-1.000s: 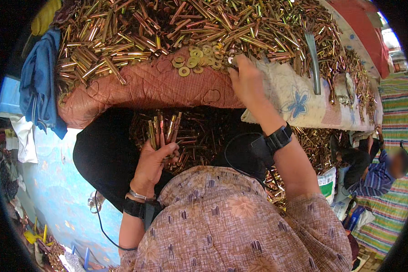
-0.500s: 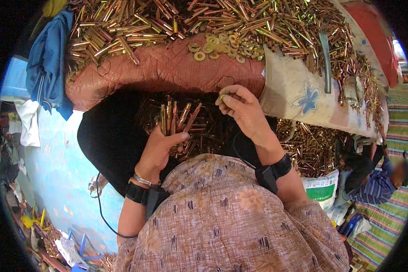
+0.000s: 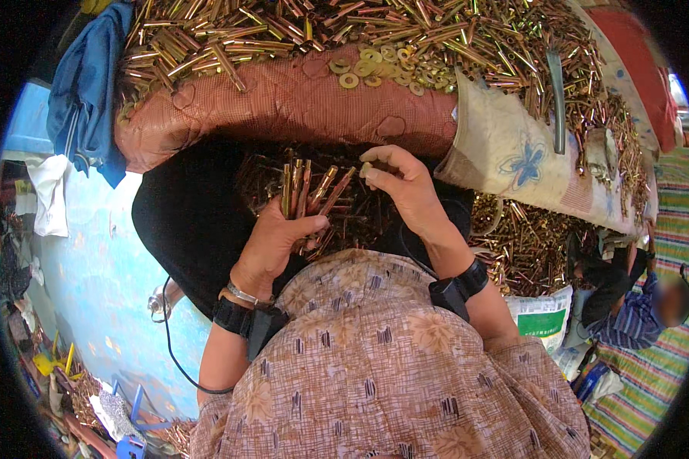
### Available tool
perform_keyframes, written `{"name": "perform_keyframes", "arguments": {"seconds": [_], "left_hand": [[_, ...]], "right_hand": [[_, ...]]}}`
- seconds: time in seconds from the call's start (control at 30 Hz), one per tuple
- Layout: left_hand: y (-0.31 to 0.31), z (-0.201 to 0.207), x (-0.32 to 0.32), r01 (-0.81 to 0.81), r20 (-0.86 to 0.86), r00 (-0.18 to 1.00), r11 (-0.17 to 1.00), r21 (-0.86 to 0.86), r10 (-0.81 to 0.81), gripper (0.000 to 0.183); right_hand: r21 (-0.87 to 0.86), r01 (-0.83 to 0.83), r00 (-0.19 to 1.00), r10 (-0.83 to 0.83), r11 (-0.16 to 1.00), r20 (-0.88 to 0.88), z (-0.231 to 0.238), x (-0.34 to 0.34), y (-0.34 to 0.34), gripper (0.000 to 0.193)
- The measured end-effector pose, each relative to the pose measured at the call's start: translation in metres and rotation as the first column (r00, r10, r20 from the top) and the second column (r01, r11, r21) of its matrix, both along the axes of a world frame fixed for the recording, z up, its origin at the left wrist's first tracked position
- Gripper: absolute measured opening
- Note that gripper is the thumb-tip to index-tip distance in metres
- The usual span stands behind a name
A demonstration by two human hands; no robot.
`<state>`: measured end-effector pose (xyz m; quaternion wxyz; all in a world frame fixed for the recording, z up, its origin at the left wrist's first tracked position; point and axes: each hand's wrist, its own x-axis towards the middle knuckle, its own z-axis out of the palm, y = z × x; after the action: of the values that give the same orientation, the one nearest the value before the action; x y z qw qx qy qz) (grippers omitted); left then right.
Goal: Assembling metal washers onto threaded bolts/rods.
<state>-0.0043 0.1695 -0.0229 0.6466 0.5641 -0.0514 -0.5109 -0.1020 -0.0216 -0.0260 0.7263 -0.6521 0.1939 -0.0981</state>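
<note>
Left hand [image 3: 272, 237] is closed around gathered metal tubes [image 3: 305, 186]; by the right hand [image 3: 409, 195], one small washer [image 3: 366, 168] is pinched near their tips; many loose washers [image 3: 388, 70] are left.

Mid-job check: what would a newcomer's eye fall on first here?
First, the big heap of shiny brassy tubes across the top, with flat yellow washers along the reddish padded cloth. Then, near the middle, the left hand gripping a fanned bundle of tubes, and the right hand pinching a small yellowish piece close to the bundle.
</note>
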Motion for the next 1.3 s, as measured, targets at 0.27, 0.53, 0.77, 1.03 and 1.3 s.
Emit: {"name": "perform_keyframes", "arguments": {"seconds": [0.27,0.53,0.77,1.03,1.3], "left_hand": [[0.001,-0.004,0.000,0.033,-0.010,0.999,0.999,-0.011,-0.033,0.035],[0.000,-0.002,0.000,0.050,0.012,0.999,0.999,-0.010,-0.050,0.036],[-0.001,0.000,-0.001,0.054,0.020,0.998,0.998,0.022,-0.054,0.034],[0.001,0.002,-0.003,0.051,-0.008,0.999,0.999,0.000,-0.051,0.031],[-0.003,0.003,0.003,0.138,0.037,0.990,0.990,0.027,-0.139,0.032]], "right_hand": [[0.090,-0.004,1.000,0.005,0.996,-0.009,-0.002,0.002,0.002,0.022],[-0.007,-0.037,0.998,0.037,0.999,-0.044,-0.012,-0.002,-0.003,0.021],[-0.256,-0.121,0.986,0.087,0.959,-0.142,0.001,-0.003,-0.005,0.018],[-0.274,-0.116,0.989,0.087,0.955,-0.117,0.000,-0.003,-0.004,0.017],[-0.210,-0.043,0.998,0.033,0.977,-0.048,0.004,-0.005,-0.006,0.017]]}}
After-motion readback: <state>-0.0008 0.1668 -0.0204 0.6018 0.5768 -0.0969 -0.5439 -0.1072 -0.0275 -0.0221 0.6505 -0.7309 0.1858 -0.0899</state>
